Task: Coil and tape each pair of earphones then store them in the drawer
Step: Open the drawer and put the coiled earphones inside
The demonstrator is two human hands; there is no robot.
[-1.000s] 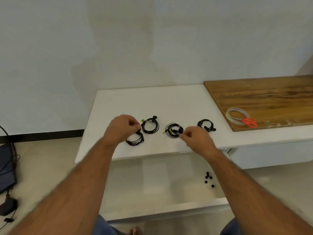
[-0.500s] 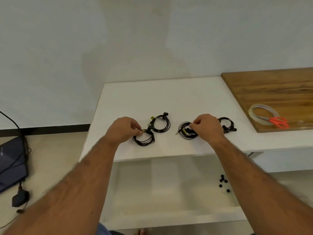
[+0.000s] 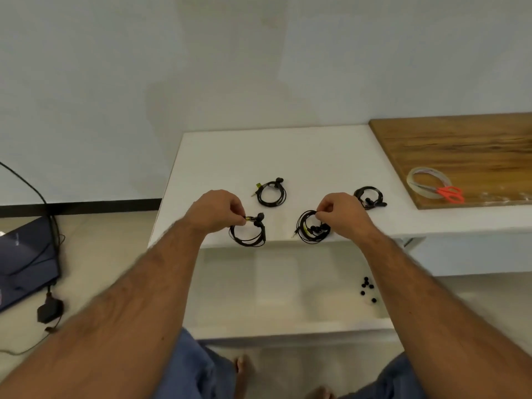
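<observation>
Four coiled black earphones (image 3: pixel 271 192) on table (image 3: pixel 316 156)

Left hand (image 3: pixel 214 210), right hand (image 3: pixel 342 213): fingers pinched.

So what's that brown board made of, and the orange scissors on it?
The brown board looks like wood: streaky grain and a dull sheen, though it could be veneer. The orange scissors seem to have plastic handles, bright and smooth; their blades are too small and blurred to judge.
</observation>
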